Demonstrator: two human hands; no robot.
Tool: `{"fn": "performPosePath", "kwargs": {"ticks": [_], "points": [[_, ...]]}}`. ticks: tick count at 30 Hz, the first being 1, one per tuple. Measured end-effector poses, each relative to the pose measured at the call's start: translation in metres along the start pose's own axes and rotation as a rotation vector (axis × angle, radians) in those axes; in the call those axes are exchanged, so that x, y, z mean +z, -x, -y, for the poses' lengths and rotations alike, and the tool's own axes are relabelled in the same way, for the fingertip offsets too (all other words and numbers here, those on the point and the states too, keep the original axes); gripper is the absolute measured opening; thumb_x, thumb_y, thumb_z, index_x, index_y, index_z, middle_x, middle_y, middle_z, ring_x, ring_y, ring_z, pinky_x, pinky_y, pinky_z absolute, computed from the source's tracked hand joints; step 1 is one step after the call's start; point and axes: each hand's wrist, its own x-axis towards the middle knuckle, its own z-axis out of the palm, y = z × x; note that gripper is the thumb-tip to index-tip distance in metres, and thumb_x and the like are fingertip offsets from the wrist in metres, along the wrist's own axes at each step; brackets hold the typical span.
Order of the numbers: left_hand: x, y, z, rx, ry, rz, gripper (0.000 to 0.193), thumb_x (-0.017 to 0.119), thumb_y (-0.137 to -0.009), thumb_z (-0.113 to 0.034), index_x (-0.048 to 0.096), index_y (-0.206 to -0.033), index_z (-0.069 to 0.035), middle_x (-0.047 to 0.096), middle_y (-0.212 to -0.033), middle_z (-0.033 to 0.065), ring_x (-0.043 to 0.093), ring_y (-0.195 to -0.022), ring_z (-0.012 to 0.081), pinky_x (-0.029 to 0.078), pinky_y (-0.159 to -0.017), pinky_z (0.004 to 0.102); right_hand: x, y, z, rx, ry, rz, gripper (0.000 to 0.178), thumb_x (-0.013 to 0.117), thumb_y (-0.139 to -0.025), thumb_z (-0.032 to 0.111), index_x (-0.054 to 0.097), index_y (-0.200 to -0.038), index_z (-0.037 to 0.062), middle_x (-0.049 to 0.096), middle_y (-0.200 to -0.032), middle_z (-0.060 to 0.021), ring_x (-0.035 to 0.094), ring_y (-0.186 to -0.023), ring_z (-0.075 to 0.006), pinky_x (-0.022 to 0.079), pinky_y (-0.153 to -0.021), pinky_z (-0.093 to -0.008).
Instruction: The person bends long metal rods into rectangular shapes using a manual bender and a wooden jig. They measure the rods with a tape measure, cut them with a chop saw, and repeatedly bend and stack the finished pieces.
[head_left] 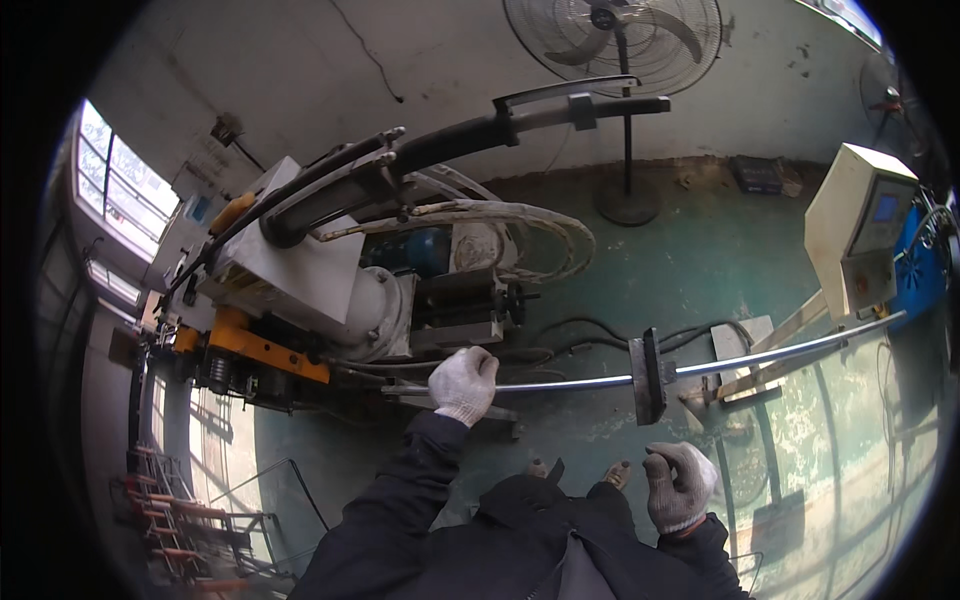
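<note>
Along long silver metal rod [565, 384] running left-right, has white-gloved left hand [465, 384] nearer, curled, can't tell if clamped, pale-gloved right hand [682, 486] half-open, short of it.

You had dim daylight, the multi-paned rectangular window [128, 190] at left blown out to white. Barred shadows and pale glare crossed the green painted floor [855, 425] rightward; the slender silver metal rod [570, 385] glinted (straight edges bent near the black rim).
</note>
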Motion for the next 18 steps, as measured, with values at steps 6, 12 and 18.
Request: {"fn": "performPosePath", "kwargs": {"ticks": [6, 12, 18], "points": [[-0.01, 0.0, 0.003, 0.044, 0.059, -0.015, 0.017, 0.08, -0.1, -0.029, 0.081, -0.097, -0.012, 0.078, -0.091, 0.0141, 0.077, -0.089, 0.0395, 0.062, -0.079, 0.0528, 0.09, -0.06, 0.026, -0.298, -0.118, 0.315, 0.029, 0.093, -0.086, 0.009, 0.079, -0.111, 0.0073, 0.079, -0.096, -0.0135, 0.077, -0.083, -0.0361, 0.061, -0.075, -0.0454], [-0.024, 0.01, 0.043, 0.254, 0.05, -0.126, 0.013, 0.079, -0.101, -0.024, 0.077, -0.096, -0.012, 0.073, -0.088, 0.0128, 0.075, -0.084, 0.0376, 0.06, -0.077, 0.0523, 0.201, -0.094, 0.003, -0.263, 0.307, 0.319, 0.022, 0.085, -0.097, 0.032, 0.079, -0.101, 0.0114, 0.079, -0.096, -0.013, 0.076, -0.094, -0.0382, 0.058, -0.083, -0.0518], [-0.075, 0.016, 0.128, 0.287, 0.113, -0.137, 0.013, 0.079, -0.101, -0.022, 0.075, -0.095, -0.011, 0.073, -0.087, 0.0121, 0.074, -0.084, 0.036, 0.06, -0.078, 0.0498, 0.231, -0.08, -0.01, -0.139, 0.723, 0.262, 0.043, 0.076, -0.103, 0.044, 0.071, -0.075, 0.0125, 0.073, -0.074, -0.0156, 0.073, -0.074, -0.0421, 0.054, -0.069, -0.0569]]}}
